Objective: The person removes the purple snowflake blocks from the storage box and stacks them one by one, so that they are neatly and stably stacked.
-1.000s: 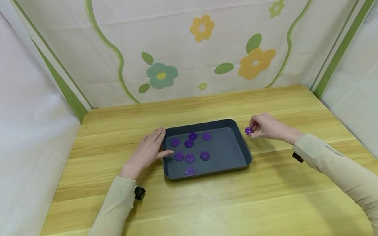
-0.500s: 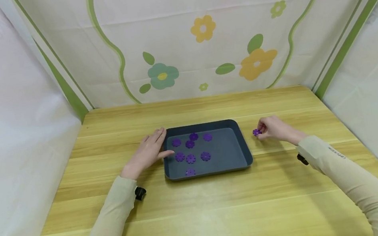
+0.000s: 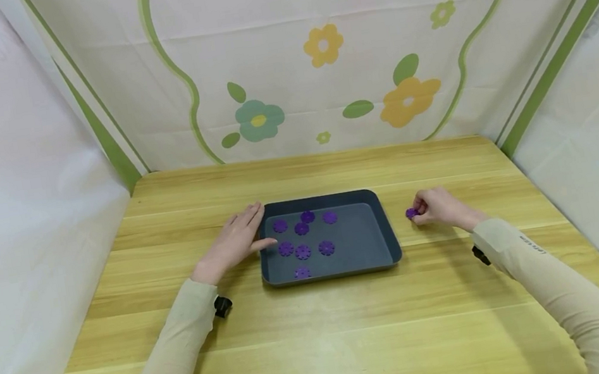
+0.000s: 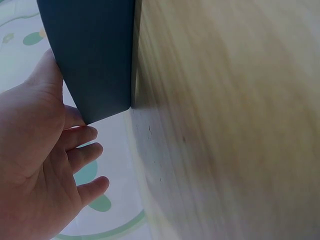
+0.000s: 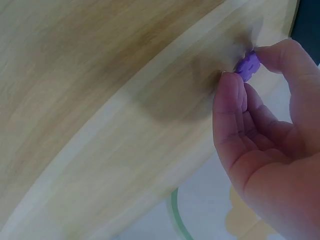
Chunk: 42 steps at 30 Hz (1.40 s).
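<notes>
My right hand [image 3: 442, 208] pinches a small purple notched plastic disc [image 3: 412, 213] between thumb and fingertips, low over the table to the right of the tray. In the right wrist view the pinched disc [image 5: 248, 66] is tilted, its edge between the thumb and fingers. My left hand [image 3: 234, 242] lies with straight fingers along the left rim of a dark grey rectangular tray [image 3: 360, 233], its thumb reaching over the edge. The left wrist view shows the tray's outer wall [image 4: 95, 55] against that hand. Several purple notched discs [image 3: 303, 251] lie scattered in the tray's left and middle part.
A wooden table [image 3: 322, 350] carries the tray. Behind it hangs a white cloth backdrop [image 3: 280, 49] with printed flowers, and white cloth panels stand at both sides. Both wrists wear a small black camera [image 3: 222, 306].
My right hand has moved a little right and toward me with the purple disc, away from the tray, and down toward the table. The left hand stays at the tray's rim.
</notes>
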{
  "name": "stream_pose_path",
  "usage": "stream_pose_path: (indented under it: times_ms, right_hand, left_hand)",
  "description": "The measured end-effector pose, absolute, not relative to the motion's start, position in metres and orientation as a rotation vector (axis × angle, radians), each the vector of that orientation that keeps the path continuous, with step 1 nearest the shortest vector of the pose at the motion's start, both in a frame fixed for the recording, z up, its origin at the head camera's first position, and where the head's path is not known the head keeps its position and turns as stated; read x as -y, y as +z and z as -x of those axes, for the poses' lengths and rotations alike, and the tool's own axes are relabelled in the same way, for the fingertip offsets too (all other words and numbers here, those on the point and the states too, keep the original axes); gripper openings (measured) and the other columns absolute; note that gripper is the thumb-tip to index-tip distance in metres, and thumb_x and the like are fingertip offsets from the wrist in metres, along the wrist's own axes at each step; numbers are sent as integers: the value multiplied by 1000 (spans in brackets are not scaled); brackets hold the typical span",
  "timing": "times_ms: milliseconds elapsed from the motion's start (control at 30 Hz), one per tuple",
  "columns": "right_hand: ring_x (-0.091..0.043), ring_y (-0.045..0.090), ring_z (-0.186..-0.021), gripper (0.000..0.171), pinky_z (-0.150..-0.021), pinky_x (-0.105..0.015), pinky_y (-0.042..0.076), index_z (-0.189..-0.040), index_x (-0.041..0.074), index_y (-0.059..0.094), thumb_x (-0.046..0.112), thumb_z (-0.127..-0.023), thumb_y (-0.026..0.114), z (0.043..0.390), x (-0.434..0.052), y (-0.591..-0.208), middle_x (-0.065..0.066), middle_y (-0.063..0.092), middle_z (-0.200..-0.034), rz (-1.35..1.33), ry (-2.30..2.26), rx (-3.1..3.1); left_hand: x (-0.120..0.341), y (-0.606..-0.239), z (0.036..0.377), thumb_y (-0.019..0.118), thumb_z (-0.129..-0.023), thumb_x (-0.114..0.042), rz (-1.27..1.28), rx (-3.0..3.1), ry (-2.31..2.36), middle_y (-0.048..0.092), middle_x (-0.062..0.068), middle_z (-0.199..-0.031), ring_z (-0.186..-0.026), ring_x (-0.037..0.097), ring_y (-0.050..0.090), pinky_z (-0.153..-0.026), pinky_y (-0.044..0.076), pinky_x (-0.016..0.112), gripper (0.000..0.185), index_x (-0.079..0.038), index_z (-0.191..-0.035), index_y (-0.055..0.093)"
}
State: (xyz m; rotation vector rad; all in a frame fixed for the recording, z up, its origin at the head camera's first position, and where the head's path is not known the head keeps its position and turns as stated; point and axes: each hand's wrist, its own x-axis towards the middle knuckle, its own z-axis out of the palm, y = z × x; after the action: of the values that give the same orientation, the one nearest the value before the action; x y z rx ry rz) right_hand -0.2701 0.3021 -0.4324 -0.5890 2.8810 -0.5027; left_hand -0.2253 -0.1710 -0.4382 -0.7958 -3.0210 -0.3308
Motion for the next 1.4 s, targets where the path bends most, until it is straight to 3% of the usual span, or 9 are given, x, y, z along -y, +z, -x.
stream_pose_path:
  times_ms: [267,967,1400]
  right_hand:
    - [-18,63,-72,20,-68,-32,57,-91,-6,66,7,-78,76,270,-306,-437,-14,69,-81,586,-520,-2904]
    - [-23,66,-80,24,-73,-40,59,-100,-9,65,8,-85,72,269,-307,-436,-21,70,-92,533,-535,-2855]
    - [-23,66,-81,23,-73,-39,58,-98,-4,66,12,-86,75,264,-311,-431,-16,71,-91,565,-583,-2886]
  left_hand:
    - [171,-438,225,59,-94,-53,793,3034,-350,26,19,-163,-151,35,27,-122,28,56,89,1,-156,26]
    - [172,-442,228,58,-95,-53,788,3027,-350,25,19,-163,-152,35,26,-122,27,57,87,0,-156,25]
    - [171,-440,226,60,-94,-52,790,3018,-363,26,19,-163,-151,35,28,-121,29,57,88,1,-156,26]
